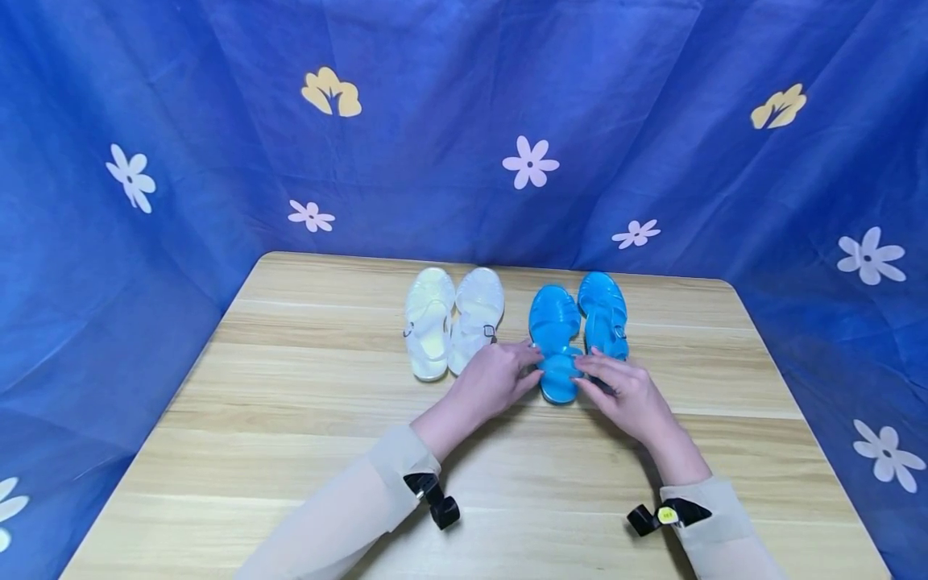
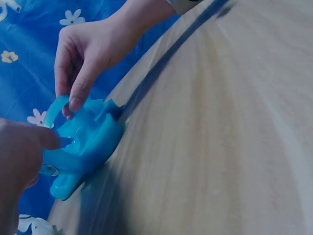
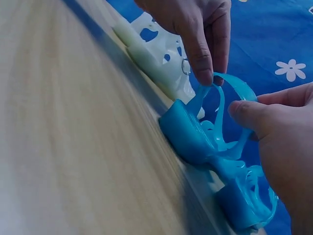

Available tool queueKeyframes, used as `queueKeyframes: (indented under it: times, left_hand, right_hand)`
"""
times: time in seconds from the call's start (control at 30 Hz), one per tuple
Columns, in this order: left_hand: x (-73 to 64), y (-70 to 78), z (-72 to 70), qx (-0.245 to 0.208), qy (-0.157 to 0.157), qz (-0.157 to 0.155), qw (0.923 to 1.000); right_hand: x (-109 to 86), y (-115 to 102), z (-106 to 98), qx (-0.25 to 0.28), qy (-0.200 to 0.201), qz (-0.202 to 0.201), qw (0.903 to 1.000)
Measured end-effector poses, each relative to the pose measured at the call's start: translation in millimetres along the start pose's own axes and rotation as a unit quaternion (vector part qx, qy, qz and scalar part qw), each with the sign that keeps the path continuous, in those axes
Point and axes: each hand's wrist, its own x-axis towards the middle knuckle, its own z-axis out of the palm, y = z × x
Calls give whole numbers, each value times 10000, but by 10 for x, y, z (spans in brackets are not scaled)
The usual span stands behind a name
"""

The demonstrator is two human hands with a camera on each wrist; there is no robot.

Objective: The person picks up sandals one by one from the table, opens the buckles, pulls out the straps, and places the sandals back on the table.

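A blue jelly sandal (image 1: 555, 310) lies on the table, its toe toward the back edge and its heel toward me. From its left side my left hand (image 1: 500, 372) pinches the raised ankle strap (image 3: 235, 84) between thumb and fingers. On the other side my right hand (image 1: 629, 395) pinches the same strap, thumb against fingers, as the right wrist view shows. The other blue sandal (image 1: 602, 302) stands just to the right, its heel partly behind my right hand. In the left wrist view my left hand (image 2: 18, 159) hides part of the strap.
A pair of whitish sandals stands left of the blue ones: a left one (image 1: 428, 326) and a right one (image 1: 480, 298) with a small buckle. They rest on the wood-grain table (image 1: 290, 403). A blue flowered cloth (image 1: 435, 161) hangs behind and at both sides.
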Motion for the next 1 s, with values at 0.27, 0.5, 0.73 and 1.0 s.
queueKeyframes:
  times: [0.27,0.5,0.73,1.0]
  left_hand:
    - [-143,46,-28,-30,144,237,9996]
    - [-263,69,-63,-95,124,354,9993]
    - [-343,116,-93,-168,137,445,9988]
    - [-384,129,-89,-201,263,552,9979]
  right_hand:
    - [-94,-103,15,58,58,-238,9997]
    - [-145,-224,16,11,160,-347,9993]
    - [-187,-306,8,62,194,-382,9991]
    - [-204,-347,12,26,232,-378,9990]
